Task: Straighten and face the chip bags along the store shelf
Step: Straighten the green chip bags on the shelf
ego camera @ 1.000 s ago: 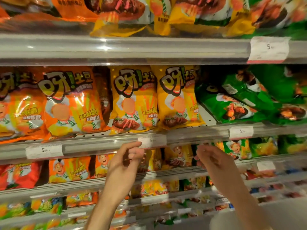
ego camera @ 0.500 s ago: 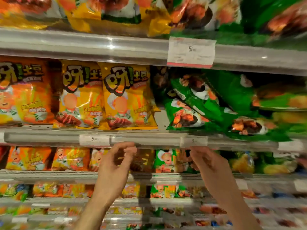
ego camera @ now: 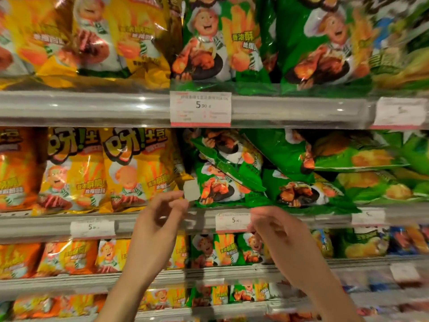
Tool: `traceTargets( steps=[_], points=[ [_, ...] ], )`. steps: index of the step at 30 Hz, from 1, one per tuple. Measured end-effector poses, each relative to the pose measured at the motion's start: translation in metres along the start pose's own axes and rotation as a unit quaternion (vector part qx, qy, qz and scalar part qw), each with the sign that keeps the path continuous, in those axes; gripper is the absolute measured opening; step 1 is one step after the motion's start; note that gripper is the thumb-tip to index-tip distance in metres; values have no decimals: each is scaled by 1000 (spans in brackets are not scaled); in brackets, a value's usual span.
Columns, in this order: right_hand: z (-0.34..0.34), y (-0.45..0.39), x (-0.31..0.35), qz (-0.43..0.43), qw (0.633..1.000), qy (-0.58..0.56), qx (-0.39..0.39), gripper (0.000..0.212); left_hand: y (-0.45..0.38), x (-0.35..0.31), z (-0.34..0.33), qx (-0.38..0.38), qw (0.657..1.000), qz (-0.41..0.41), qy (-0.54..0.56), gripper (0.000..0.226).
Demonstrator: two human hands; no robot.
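On the middle shelf, yellow chip bags (ego camera: pixel 137 168) stand upright and face forward. Right of them, green chip bags (ego camera: pixel 222 168) lie tilted and toppled over one another, and more green bags (ego camera: pixel 325 154) slump on their sides further right. My left hand (ego camera: pixel 160 219) is raised in front of the shelf rail (ego camera: pixel 148 223), just below the gap between yellow and green bags, fingers loosely curled and holding nothing. My right hand (ego camera: pixel 276 226) hovers at the rail below the toppled green bags, fingers bent, nothing in it.
A price tag (ego camera: pixel 200 109) hangs on the upper shelf rail, above which green and yellow bags (ego camera: pixel 209 43) stand upright. Lower shelves hold smaller orange, yellow and green bags (ego camera: pixel 218 251). More price tags (ego camera: pixel 232 220) sit on the middle rail.
The view has shifted right and up, bringing the toppled green bags to the centre. Both hands have risen slightly to the middle shelf rail and still hold nothing.
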State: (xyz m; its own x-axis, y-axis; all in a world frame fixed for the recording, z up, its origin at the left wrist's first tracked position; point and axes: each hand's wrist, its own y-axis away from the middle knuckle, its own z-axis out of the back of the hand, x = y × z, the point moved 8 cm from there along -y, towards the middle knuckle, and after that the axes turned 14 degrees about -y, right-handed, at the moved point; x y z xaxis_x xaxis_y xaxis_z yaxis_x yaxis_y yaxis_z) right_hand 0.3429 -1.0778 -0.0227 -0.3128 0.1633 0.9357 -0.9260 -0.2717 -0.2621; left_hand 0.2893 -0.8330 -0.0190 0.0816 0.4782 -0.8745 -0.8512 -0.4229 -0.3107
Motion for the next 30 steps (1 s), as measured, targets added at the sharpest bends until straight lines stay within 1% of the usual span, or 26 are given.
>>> traceTargets(
  steps=[3,6,8,11,12,14,16,17,18,21,23,25,27,28,30],
  points=[
    [3,-4,25,27,1000,-4,6,11,-16,-24,-3,-2,999,-39,-20,23],
    [7,-15,49,65,998,5,-12,11,-41,-42,-5,-24,996,-71,-57,46],
    [13,-29,53,81,995,22,-53,9,-62,-46,-13,-14,994,-78,-74,59],
    [23,-46,59,149,979,68,-123,12,-89,-51,-26,7,993,-83,-83,71],
    [24,-50,60,162,973,93,-137,14,-94,-56,-31,14,992,-89,-84,70],
    [27,-61,62,171,957,168,-163,21,-101,-63,-38,28,992,-91,-83,61],
    [28,-71,65,187,925,275,-187,27,-106,-62,-38,26,994,-85,-68,54],
    [28,-77,65,187,912,315,-185,29,-106,-59,-37,26,995,-78,-55,54],
    [27,-82,62,175,908,340,-174,31,-105,-56,-34,24,996,-70,-44,54],
    [26,-93,47,119,922,346,-122,48,-94,-49,-21,13,998,-58,-30,47],
    [25,-98,45,99,926,350,-107,59,-84,-47,-13,15,998,-51,-27,44],
    [25,-101,46,84,921,366,-106,64,-72,-46,-6,22,999,-36,-34,41],
    [25,-102,48,75,918,376,-104,65,-62,-43,0,38,998,-24,-44,34],
    [25,-102,49,72,917,380,-102,62,-57,-43,2,59,997,-18,-42,35],
    [23,-101,50,73,916,383,-96,54,-51,-42,2,131,991,14,-18,46]
  ],
)
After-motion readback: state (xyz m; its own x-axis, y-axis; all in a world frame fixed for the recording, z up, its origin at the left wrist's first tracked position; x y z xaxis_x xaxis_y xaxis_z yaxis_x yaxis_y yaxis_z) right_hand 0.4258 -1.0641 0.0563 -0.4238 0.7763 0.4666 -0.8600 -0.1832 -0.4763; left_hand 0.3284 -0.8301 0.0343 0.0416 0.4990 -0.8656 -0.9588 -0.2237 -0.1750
